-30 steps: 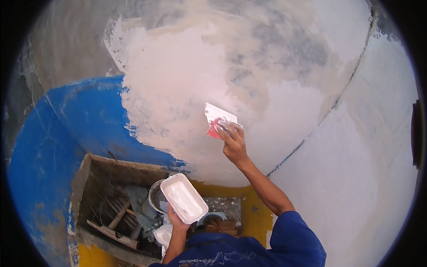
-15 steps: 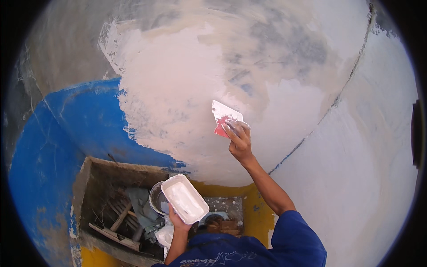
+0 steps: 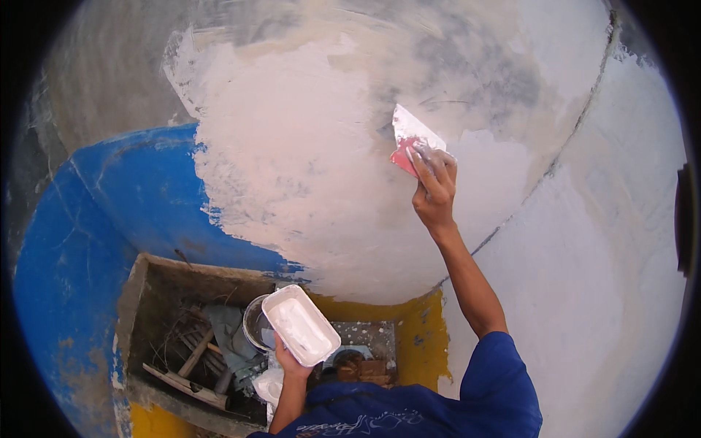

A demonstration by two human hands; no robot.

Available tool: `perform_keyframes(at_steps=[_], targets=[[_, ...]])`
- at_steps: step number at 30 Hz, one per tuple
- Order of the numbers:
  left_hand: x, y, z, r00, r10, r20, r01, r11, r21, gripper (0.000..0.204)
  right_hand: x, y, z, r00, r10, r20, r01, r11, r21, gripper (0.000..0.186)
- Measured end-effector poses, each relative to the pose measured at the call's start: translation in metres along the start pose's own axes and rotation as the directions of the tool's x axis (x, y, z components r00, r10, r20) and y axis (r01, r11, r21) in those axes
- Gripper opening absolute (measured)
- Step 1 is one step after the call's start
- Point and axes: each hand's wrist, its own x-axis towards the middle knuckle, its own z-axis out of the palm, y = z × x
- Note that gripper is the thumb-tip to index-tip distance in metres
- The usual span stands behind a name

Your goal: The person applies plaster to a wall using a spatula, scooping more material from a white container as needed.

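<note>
Unevenly coated wall (image 3: 102, 95) is showing white filler (image 3: 277, 139) and blue paint (image 3: 139, 197). Right hand (image 3: 436, 182) is gripping a red-and-white scraper (image 3: 417, 135) over the filler's right portion; blade contact is remaining unclear. Left hand (image 3: 292, 363) is holding a white tray (image 3: 323, 354) of paste (image 3: 301, 323) near a concrete trough (image 3: 133, 301) containing sticks (image 3: 196, 356).

To the left of the left hand (image 3: 292, 363), a concrete bin (image 3: 131, 314) holds pieces of wood (image 3: 196, 356) and a crumpled grey-green cloth (image 3: 228, 337). A round bucket (image 3: 253, 325), partly hidden, shows just beyond that hand; reddish-brown blocks (image 3: 372, 369) lie to its right.
</note>
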Motion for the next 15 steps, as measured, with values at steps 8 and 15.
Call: perform_keyframes(at_steps=[8,15], targets=[[0.005,0.001,-0.003,1.000,0.003,0.025,-0.005,0.998,0.067,0.065,0.068,0.037,-0.034,0.943,-0.049,-0.329,0.000,0.989,-0.147,0.062],[0.006,-0.001,-0.017,0.998,-0.020,0.051,0.016,0.997,0.079,0.071,0.041,-0.002,0.034,1.000,0.019,-0.017,-0.020,0.999,-0.031,0.064]])
